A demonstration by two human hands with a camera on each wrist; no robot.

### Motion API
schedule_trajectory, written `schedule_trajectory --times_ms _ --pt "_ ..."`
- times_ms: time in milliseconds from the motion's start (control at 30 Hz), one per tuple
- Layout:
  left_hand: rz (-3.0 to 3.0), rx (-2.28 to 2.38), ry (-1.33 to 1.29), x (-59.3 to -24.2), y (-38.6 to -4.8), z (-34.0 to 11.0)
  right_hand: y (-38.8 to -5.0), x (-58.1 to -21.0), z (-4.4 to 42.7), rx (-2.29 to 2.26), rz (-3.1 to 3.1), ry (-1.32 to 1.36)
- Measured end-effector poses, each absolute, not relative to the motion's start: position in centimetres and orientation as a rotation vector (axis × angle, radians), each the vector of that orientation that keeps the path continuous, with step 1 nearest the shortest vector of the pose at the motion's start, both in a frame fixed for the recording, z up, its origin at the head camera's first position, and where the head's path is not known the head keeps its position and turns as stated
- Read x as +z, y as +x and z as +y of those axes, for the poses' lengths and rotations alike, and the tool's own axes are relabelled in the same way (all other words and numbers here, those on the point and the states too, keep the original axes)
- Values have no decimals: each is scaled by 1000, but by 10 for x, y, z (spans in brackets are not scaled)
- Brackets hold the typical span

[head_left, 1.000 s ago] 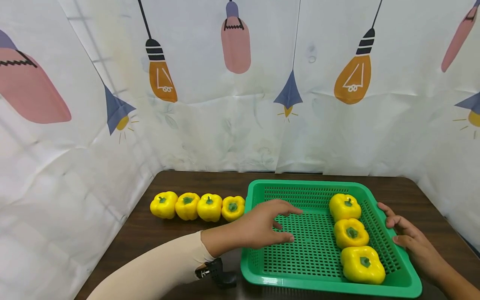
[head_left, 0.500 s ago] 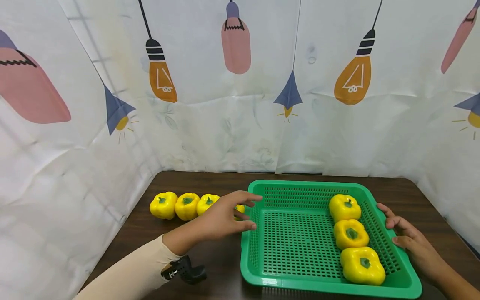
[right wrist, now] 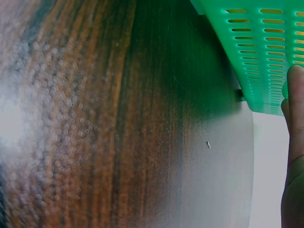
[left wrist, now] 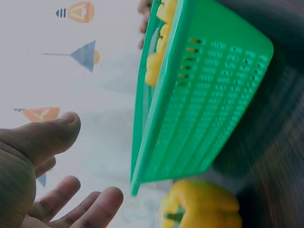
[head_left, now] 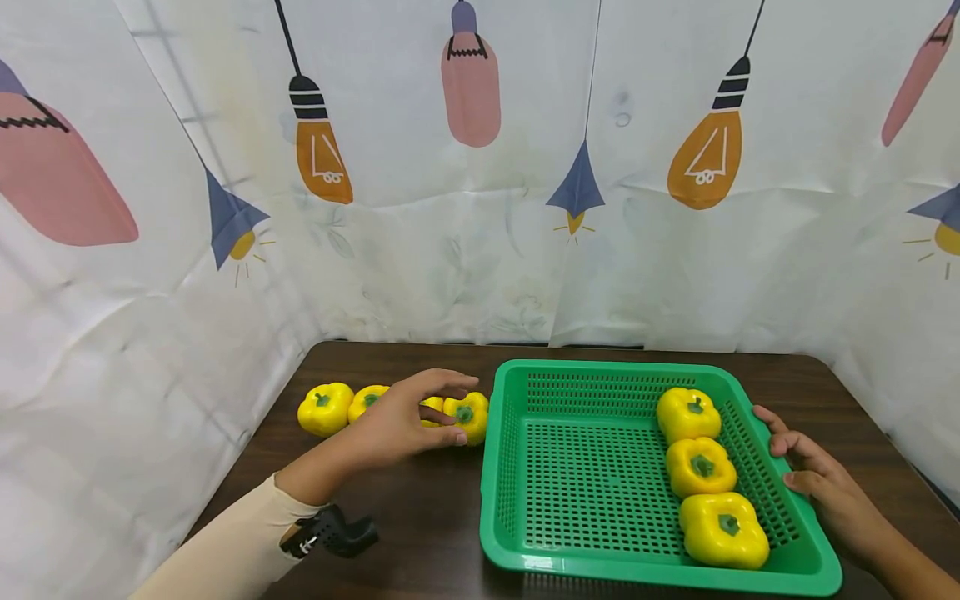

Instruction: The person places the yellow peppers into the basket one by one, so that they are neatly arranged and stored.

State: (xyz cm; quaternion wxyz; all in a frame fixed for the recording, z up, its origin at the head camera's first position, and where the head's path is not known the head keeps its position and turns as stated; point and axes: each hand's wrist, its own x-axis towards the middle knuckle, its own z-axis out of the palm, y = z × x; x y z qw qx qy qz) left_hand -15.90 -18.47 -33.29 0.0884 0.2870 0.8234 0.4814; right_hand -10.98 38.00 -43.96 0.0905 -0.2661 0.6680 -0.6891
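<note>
A green plastic basket (head_left: 615, 565) stands on the table with 3 yellow bell peppers along its right side: a back one (head_left: 688, 414), a middle one (head_left: 701, 467) and a front one (head_left: 723, 530). My right hand (head_left: 832, 483) holds the basket's right rim, its digits bent at the edge. Left of the basket, several more yellow bell peppers (head_left: 324, 408) lie in a row. Over that row hovers my left hand (head_left: 397, 421), fingers spread and nothing in them. It partly hides the middle peppers; the rightmost pepper (head_left: 471, 418) is just beyond its fingertips, beside the basket.
The dark wooden table (head_left: 435, 525) runs back to a white curtain (head_left: 450, 267) printed with lamps, which also closes off the left and right sides. A black wrist strap device (head_left: 330, 533) hangs under my left wrist.
My left hand has moved left, from above the basket to above the row of peppers outside it. The right hand and the basket have stayed in place.
</note>
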Motion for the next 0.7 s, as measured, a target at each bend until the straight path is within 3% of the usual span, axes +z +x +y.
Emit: schedule_trajectory --times_ms 700 --pt "2661 1390 618 -330 -167 -275 -109 -438 379 -2046 2007 -765"
